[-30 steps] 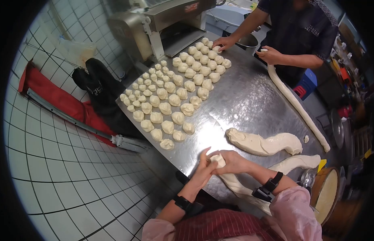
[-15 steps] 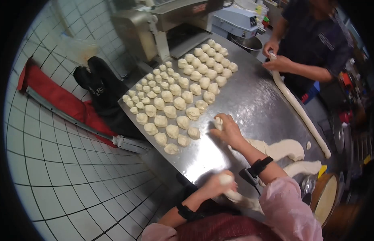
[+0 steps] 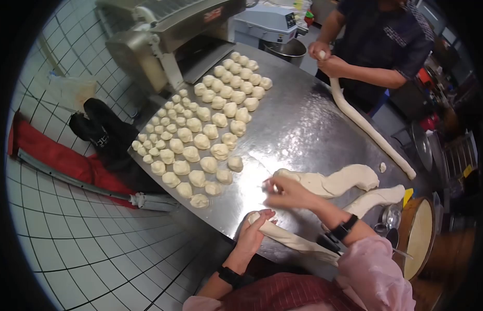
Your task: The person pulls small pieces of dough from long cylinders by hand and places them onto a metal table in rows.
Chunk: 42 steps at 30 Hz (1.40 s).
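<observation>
My left hand (image 3: 250,233) is wrapped round the end of a thick dough rope (image 3: 293,241) at the table's near edge, a pale tip showing by the thumb. Just above it, my right hand (image 3: 285,193) hovers slightly blurred, fingers curved and apart, with no dough visible between them. To its left, dough balls stand in rows on the metal table (image 3: 298,129), small ones (image 3: 171,128) at the left edge and larger ones (image 3: 209,164) beside them. A wide slab of dough (image 3: 332,181) lies behind my right hand, and another dough strip (image 3: 376,200) is partly hidden by my right forearm.
Across the table a co-worker (image 3: 376,46) holds a long dough rope (image 3: 368,127). A steel machine (image 3: 195,31) stands at the back left, a mixer with a bowl (image 3: 285,49) behind. At the right are a small dough scrap (image 3: 382,167) and a round container (image 3: 419,238).
One more large ball lies at the near right end of the rows. My right hand no longer holds its dough piece; my left hand has risen with the rope. The view has shifted right.
</observation>
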Available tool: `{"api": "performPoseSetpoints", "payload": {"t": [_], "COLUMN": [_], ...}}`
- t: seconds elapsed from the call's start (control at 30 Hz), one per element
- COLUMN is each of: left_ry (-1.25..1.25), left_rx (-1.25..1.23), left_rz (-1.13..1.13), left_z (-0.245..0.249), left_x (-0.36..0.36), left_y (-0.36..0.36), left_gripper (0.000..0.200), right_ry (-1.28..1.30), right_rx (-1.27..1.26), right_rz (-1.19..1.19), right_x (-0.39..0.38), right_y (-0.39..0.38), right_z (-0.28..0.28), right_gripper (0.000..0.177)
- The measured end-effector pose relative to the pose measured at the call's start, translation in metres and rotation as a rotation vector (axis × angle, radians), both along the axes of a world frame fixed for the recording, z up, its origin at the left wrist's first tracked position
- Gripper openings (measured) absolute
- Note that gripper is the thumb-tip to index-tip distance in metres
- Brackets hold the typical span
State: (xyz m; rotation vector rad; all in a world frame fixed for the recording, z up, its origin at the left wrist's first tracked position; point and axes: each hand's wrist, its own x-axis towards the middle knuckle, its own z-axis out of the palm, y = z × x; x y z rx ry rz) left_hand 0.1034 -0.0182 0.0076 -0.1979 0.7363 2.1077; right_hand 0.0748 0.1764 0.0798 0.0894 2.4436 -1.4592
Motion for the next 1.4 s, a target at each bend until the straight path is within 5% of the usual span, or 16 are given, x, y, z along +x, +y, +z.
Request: {"api": "performPoseSetpoints", "payload": {"t": [0.03,0.1,0.17,0.33,0.47,0.6,0.67,0.73,0.8,0.83,0.93,1.03,1.23,1.3,1.4], "left_ry": [0.018,0.037,0.144,0.331,0.287,0.289,0.332,0.377,0.965,0.965,0.299,0.250,0.255,0.150,0.112], "left_rx": [-0.015,-0.035,-0.144,-0.105,0.009,-0.066,-0.030,0.003,-0.116,-0.123,-0.078,-0.073,-0.174,-0.150,-0.117], "left_rz": [0.008,0.000,-0.110,-0.220,-0.529,-0.177,-0.305,-0.427,-0.604,-0.605,-0.297,-0.272,-0.284,-0.236,-0.308], "left_z": [0.003,0.008,0.013,0.013,-0.004,0.008,-0.009,0.000,0.042,0.040,0.017,0.002,-0.004,0.000,-0.001], "left_x": [0.000,0.002,0.001,-0.001,0.023,0.028,0.021,0.014,0.018,0.017,0.007,0.014,0.016,0.014,0.016], "left_y": [0.004,0.014,0.032,0.035,0.044,0.046,0.034,0.028,0.018,0.011,-0.006,-0.020,-0.009,-0.003,0.004], "left_gripper": [0.017,0.021,0.033,0.083,0.080,0.050,0.043,0.035,0.024,0.024,0.013,0.014,0.015,0.012,0.011], "right_ry": [-0.258,-0.195,-0.050,-0.059,0.124,0.092,-0.096,0.053,0.217,0.245,0.284,0.417,0.293,0.474,0.350], "right_rx": [0.006,-0.140,0.085,0.129,0.148,0.117,0.068,0.189,0.338,0.376,0.160,0.141,0.425,0.343,0.161], "right_rz": [0.107,0.129,0.177,0.079,-0.024,-0.028,-0.026,-0.061,-0.213,-0.315,-0.200,-0.141,-0.161,-0.263,-0.291], "right_x": [0.018,0.062,0.067,0.068,0.073,0.061,0.047,0.017,-0.021,-0.045,-0.090,-0.116,-0.115,-0.084,0.009], "right_y": [0.003,0.001,-0.002,0.013,0.007,-0.012,-0.018,-0.021,-0.009,0.000,-0.001,-0.013,-0.017,-0.017,-0.010], "right_z": [0.020,0.003,-0.003,0.010,0.006,0.028,0.046,0.031,0.005,-0.007,-0.015,-0.028,-0.047,-0.033,0.000], "right_gripper": [0.055,0.062,0.060,0.055,0.047,0.044,0.047,0.048,0.049,0.049,0.046,0.041,0.044,0.048,0.045]}}
